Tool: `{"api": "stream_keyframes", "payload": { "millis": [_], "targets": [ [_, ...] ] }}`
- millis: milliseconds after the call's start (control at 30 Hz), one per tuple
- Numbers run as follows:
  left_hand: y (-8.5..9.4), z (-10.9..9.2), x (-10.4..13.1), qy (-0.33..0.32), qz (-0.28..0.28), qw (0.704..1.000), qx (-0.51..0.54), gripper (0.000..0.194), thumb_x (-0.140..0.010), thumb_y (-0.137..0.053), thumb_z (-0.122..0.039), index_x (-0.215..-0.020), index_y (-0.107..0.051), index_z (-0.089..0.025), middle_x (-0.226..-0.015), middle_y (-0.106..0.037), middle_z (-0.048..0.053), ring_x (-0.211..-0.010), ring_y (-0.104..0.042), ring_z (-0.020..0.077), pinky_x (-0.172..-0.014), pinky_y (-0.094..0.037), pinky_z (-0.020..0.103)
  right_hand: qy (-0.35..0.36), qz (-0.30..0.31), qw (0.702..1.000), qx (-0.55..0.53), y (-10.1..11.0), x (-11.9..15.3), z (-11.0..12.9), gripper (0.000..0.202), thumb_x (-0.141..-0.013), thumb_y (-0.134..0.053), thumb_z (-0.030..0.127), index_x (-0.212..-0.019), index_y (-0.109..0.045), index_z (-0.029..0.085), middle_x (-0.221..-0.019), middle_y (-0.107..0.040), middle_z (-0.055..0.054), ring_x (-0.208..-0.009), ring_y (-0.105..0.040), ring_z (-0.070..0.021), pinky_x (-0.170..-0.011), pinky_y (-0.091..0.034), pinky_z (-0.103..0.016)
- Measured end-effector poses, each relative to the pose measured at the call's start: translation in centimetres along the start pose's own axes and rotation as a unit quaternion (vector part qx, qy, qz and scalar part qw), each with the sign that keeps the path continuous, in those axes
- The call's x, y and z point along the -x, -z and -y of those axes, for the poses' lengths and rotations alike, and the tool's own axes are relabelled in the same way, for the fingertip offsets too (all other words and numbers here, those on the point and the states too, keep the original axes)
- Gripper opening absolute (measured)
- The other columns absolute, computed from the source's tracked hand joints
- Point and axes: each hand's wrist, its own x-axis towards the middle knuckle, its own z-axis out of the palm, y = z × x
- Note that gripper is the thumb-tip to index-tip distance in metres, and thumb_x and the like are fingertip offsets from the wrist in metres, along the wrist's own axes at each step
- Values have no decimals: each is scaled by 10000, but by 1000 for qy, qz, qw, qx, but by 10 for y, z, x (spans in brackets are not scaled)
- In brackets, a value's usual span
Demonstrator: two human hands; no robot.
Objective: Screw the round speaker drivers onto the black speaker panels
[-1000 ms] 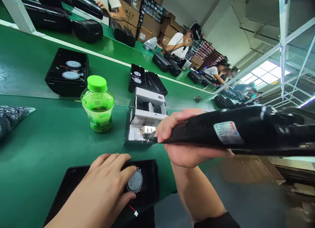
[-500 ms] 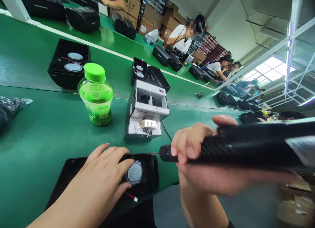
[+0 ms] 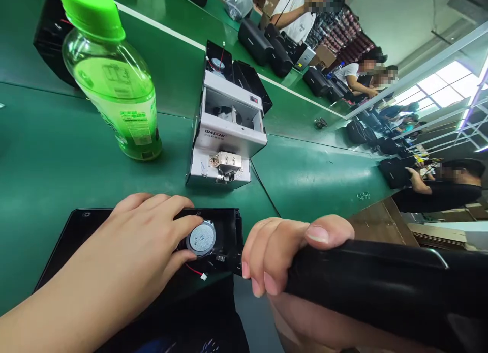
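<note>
- Green matting covers the worktop (image 3: 68,180), which fills the left and middle of the frame and runs off toward the upper right.
- A long black power screwdriver (image 3: 381,287) is seen across the lower right of the frame, lying nearly level with its tip end toward the centre.
- The screwdriver is gripped by the right hand (image 3: 282,256) at lower centre; its fingers (image 3: 263,261) are curled shut around the barrel and the thumb is laid along the top.
- A black speaker housing (image 3: 224,228) lies flat at the near edge of the worktop, lower left of centre, open side up.
- The housing is pressed by the left hand (image 3: 141,241) in the lower left; its fingers are spread and only lightly bent, gripping nothing, with fingertips beside the round silver speaker driver (image 3: 201,238).
- A green bottle (image 3: 114,83) with a green cap stands upright at upper left.
- A white screw feeder box (image 3: 224,139) stands just above centre, near the housing but apart from it.
- A red wire with a small white plug (image 3: 204,276) is seen trailing from the housing at lower centre.
- Other people are seated along the line at upper right.
</note>
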Motion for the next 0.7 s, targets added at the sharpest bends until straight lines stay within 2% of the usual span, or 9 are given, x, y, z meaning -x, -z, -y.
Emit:
{"api": "stream_keyframes", "payload": {
  "millis": [167,333,467,600,700],
  "targets": [
    [4,1,-2,7,26,1000,-1,364,-916,-920,-339,-1266,-922,-437,-1355,-935,34,-1200,-869,393,-1072,-575,644,4,-1,1000,-4,-2,0,-4,311,-1340,-668,542,-1442,-932,412,-711,-762,50,-562,-725,-202,-648,-698,-398],
    [7,-1,-4,10,41,999,6,380,-927,-947,-338,-1288,-927,-453,-1391,-928,25,-1268,-868,425,-1071,-576,653,-10,-5,1000,18,1,1,-2,271,-1343,-681,536,-1434,-920,447,-702,-765,65,-527,-727,-206,-628,-700,-403],
    [9,-3,-5,8,55,998,4,385,-912,-966,-324,-1280,-933,-433,-1372,-945,38,-1240,-872,411,-1055,-578,641,5,5,999,32,-2,1,-4,282,-1360,-637,475,-1458,-897,433,-693,-732,74,-517,-712,-199,-618,-697,-390],
    [8,-2,-5,-2,39,999,-15,363,-932,-961,-345,-1287,-945,-414,-1378,-936,29,-1241,-871,389,-1049,-573,622,19,9,999,31,-5,1,-6,280,-1359,-636,427,-1463,-895,400,-711,-730,71,-523,-702,-190,-624,-699,-376],
    [8,-2,-5,-31,12,999,-29,313,-978,-939,-322,-1285,-944,-381,-1357,-924,32,-1195,-870,370,-1015,-562,604,16,8,999,38,-2,-1,-5,300,-1369,-620,465,-1449,-903,402,-705,-721,74,-535,-710,-186,-645,-718,-360]
  ]
}}
